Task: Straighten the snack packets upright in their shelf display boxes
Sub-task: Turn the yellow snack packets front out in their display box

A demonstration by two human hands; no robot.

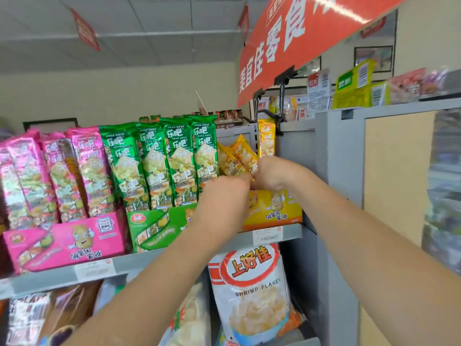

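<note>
Three display boxes [64,243], four front green packets [149,166], about four pink packets [92,171], three yellow packets [266,138], two hands [224,196], one shrimp-flakes bag [252,293].

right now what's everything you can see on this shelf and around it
pink snack packets: at least three, pink, in pink display box, left
green snack packets: four in front, green, upright in green display box, middle
yellow snack packets: two tilted, one upright behind, yellow display box, right
shrimp flakes bag: one, white and red, below grey shelf
price tags: two, white, shelf edge
banner: one, red, overhead
left hand: one, curled at tilted packets, grip hidden
right hand: one, pinching a tilted yellow packet
</note>
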